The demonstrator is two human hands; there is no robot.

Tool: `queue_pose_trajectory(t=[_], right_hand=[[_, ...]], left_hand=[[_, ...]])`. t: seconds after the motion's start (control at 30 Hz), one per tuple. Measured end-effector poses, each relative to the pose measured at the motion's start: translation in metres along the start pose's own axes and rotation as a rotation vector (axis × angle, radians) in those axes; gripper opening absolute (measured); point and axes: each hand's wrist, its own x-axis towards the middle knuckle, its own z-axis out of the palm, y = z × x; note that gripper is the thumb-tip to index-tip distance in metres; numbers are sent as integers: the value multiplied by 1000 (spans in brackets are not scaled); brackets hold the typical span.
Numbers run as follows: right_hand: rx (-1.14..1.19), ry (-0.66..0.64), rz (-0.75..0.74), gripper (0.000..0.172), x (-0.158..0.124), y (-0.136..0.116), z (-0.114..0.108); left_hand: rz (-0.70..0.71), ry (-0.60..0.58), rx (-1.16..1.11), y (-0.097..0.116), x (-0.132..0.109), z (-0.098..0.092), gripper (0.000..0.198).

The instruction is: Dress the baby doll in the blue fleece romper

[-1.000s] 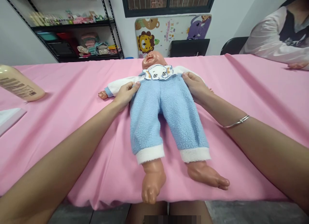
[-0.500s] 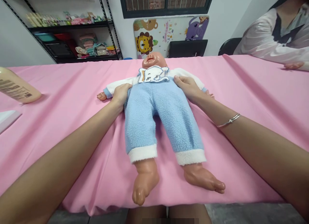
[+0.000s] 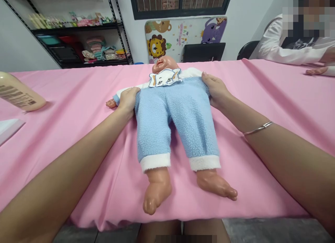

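A baby doll (image 3: 164,64) lies on its back, head away from me and bare feet toward me. It wears a white top with an animal-face bib (image 3: 165,78) and fluffy blue pants (image 3: 154,124) with white cuffs. On the left side of the waist, my left hand (image 3: 128,99) is closed on the edge of the pants. My right hand (image 3: 217,90) grips the opposite side, thumb on top, and the blue cloth is stretched out toward it. The doll's arm on that side is mostly hidden behind my right hand and the cloth.
A pink cloth (image 3: 261,96) covers the table. At the left lie a beige bottle (image 3: 22,93) and a white flat object (image 3: 10,129). Across the table on the right, a person (image 3: 282,51) rests their arms on it. Behind stand a black screen (image 3: 204,52) and a shelf rack (image 3: 78,28).
My right hand has moved outward to the right, pulling the pants' waist with it. The doll's feet have shifted slightly away from me. The person at the right has moved their arms and body.
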Motion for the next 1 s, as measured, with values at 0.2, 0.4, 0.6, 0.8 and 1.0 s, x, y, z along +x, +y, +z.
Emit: queue_pose_trajectory(t=[0.2, 0.4, 0.6, 0.8, 1.0], right_hand=[[-390, -2, -115, 41, 0, 18, -3], [-573, -30, -116, 46, 2, 36, -5], [-460, 13, -80, 51, 7, 40, -13], [-457, 28, -40, 47, 5, 38, -10], [-454, 45, -39, 47, 7, 39, -10]], left_hand=[[181, -18, 221, -6, 4, -7, 35], [415, -163, 474, -16, 2, -10, 29], [376, -80, 420, -17, 3, -9, 9], [395, -69, 383, -13, -1, -9, 8], [404, -99, 389, -13, -2, -8, 6]])
